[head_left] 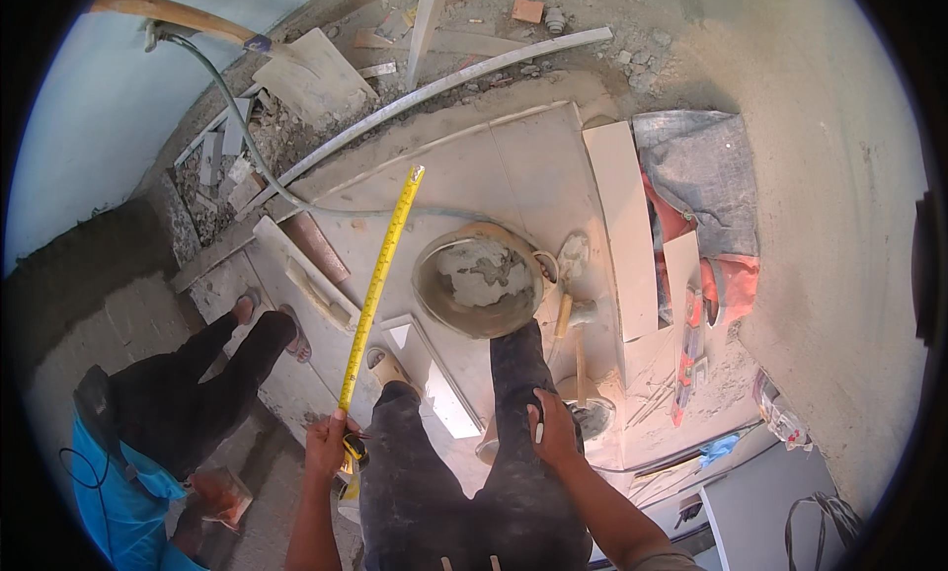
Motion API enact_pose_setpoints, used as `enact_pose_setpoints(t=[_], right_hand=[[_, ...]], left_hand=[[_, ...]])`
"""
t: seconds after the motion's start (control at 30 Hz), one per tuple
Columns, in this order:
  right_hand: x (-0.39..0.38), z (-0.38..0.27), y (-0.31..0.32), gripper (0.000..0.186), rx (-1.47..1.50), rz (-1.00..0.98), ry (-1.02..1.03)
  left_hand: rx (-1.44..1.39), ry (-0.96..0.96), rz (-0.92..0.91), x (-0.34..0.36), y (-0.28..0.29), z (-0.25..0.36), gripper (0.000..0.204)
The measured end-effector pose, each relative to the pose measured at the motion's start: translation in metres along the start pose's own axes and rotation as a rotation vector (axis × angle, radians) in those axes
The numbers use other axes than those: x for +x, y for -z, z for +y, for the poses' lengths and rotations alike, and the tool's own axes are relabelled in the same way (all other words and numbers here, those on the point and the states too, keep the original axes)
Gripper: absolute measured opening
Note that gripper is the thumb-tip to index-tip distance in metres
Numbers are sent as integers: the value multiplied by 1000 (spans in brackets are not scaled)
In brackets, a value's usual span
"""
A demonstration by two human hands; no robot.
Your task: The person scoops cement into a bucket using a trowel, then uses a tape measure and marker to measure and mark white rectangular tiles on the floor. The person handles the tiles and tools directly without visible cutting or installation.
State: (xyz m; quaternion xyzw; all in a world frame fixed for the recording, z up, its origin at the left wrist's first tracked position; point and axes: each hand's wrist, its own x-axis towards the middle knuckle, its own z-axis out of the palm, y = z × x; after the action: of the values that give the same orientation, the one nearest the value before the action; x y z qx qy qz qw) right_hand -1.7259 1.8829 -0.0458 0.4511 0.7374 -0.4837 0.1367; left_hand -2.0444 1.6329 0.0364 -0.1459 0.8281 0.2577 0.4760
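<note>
Dusty floor slabs [444,171] surround a round tub [432,293] of lumpy grey mortar [484,270]; left of it slants a flat yellow tape measure [380,280], grasped by the left hand [324,443]. Nearer than the tub, the right hand [558,431] grips a slim white stick [539,433].

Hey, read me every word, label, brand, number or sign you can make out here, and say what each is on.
No text is clear enough to quote.
Yellow tape measure in the left hand: scale markings, too small to read.
Long red tool: any lettering is too small.
Plastic packet at right: any print is too blurred.
</note>
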Motion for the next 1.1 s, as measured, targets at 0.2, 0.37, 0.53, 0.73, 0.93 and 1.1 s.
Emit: enact_pose_setpoints(t=[0.2, 0.37, 0.53, 0.73, 0.93, 1.1], right_hand=[[-26, -2, -63, 35, -124, 84, -31], [-44, -9, -110, 35, -243, 235, 59], [-49, -9, -122, 36, -179, 143, 15], [-49, -12, -129, 37, -191, 145, -3], [-49, -11, -122, 37, -187, 117, -38], [-43, -10, -111, 36, -181, 126, -35]], left_hand=[[-18, 19, -180, 23, -9, -70, 56], [-12, 24, -161, 14, 23, -124, 56], [15, 4, -132, 6, 56, -160, 55], [116, -5, -141, 16, 66, -165, 55], [161, 4, -152, 19, 47, -157, 56], [169, 7, -171, 16, 32, -155, 58]])
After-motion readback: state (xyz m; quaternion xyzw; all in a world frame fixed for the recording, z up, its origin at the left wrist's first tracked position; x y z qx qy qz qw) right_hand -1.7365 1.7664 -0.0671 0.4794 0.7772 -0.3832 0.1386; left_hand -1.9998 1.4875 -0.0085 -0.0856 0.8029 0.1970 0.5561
